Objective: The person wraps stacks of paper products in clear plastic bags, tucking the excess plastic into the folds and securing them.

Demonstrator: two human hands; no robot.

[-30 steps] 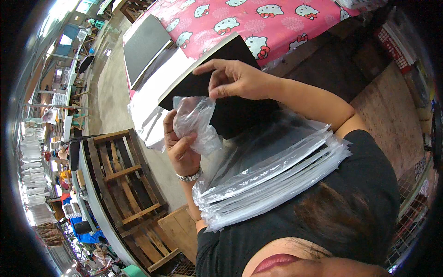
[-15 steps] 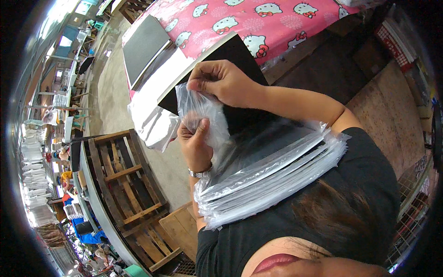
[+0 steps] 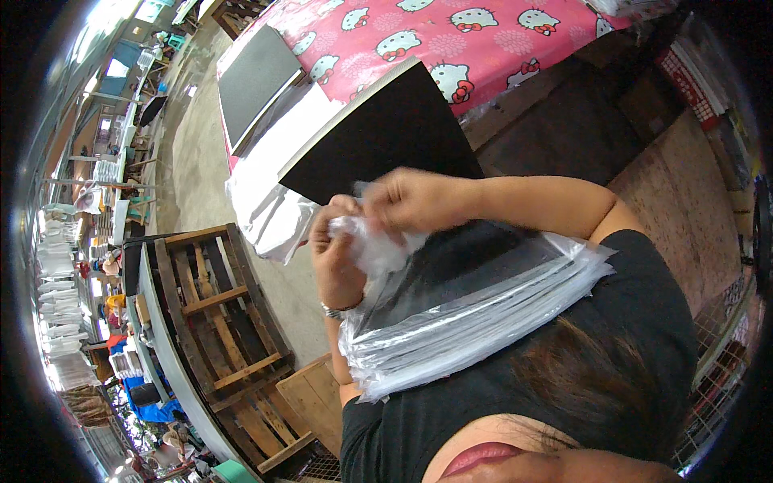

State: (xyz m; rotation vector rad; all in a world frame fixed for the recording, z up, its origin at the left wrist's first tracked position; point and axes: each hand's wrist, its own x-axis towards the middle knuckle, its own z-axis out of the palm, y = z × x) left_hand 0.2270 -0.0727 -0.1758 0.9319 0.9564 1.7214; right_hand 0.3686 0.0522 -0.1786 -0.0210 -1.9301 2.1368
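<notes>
My left hand (image 3: pixel 338 256) is closed on a crumpled piece of clear plastic bag (image 3: pixel 377 245), bunched between my two hands. Against it comes my right hand (image 3: pixel 407 203), somewhat blurred, its fingers pressed together on the same plastic. The exact fingertip contact is hidden in the folds. Just beyond them a black flat panel (image 3: pixel 394 129) with a pale edge stands tilted. Close to my body rests a stack of clear plastic bags (image 3: pixel 475 326), layered with open edges toward me.
A pink cartoon-print cloth (image 3: pixel 499 48) covers the table ahead. On its left lie a dark grey book-like block (image 3: pixel 262 84) and white sheeting (image 3: pixel 274 213). A wooden pallet (image 3: pixel 217 306) stands at the left, a brown board (image 3: pixel 676 217) at the right.
My right hand has come down toward my left, and the plastic stretched between them is now bunched. My left hand has shifted slightly and tilted inward.
</notes>
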